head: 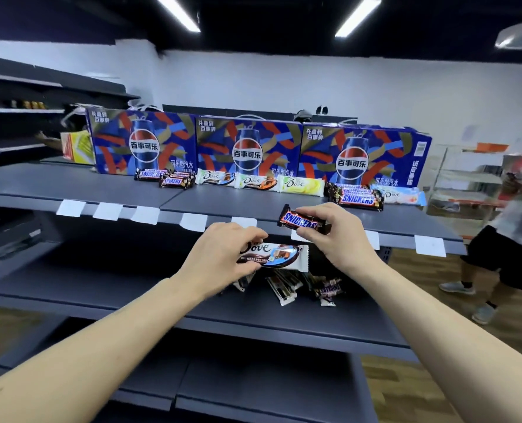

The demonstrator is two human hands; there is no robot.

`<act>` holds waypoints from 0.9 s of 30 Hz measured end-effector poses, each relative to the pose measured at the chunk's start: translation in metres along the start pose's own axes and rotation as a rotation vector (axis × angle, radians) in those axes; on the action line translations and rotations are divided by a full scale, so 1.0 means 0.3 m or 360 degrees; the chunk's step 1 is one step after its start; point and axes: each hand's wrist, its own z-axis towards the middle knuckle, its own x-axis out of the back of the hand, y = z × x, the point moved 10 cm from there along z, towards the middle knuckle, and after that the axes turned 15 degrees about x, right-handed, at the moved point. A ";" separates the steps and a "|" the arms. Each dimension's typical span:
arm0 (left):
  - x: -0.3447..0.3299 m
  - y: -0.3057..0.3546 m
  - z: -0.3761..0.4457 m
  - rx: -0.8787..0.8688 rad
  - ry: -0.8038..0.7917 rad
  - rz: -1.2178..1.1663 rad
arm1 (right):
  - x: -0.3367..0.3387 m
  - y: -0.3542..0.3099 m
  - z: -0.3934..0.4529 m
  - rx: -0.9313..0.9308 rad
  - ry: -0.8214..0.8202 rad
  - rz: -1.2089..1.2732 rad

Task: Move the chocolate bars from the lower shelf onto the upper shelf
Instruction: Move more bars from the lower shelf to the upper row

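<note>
1. We held a Dove bar [279, 254] in our left hand [223, 257], fingers curled over its left end and thumb beneath, so it lay level in the air above the lower shelf [107, 288].
2. Our right hand [342, 236] pinched a Snickers bar [303, 221] between fingertips and thumb, raised to the front edge of the upper shelf [229, 206] and not resting on it.
3. On the lower shelf, just under our hands, we saw a few more chocolate bars [284, 290], among them a small Snickers [329, 290]; the left hand hid part of the heap.
4. Along the upper shelf, a row of Snickers and Dove bars [255, 181] already lay in front of three blue Pepsi cartons [247, 145], with a stack of Snickers [357, 197] near the right end.
5. White price tags [107, 210] hung along the upper shelf's front lip.
6. To the right, a person in black shorts [510, 254] stood on the wooden floor.
</note>
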 end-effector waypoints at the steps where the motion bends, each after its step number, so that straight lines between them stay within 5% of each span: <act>1: 0.003 -0.019 0.020 0.0002 0.0009 -0.0014 | -0.009 0.002 0.026 0.0005 0.0002 -0.0021; 19: -0.004 -0.541 0.418 0.0039 0.0174 0.0021 | -0.330 0.166 0.430 -0.0143 -0.0066 -0.0362; 27: -0.108 -0.722 0.578 0.0114 0.0028 0.0106 | -0.482 0.237 0.583 -0.0139 -0.0119 -0.0360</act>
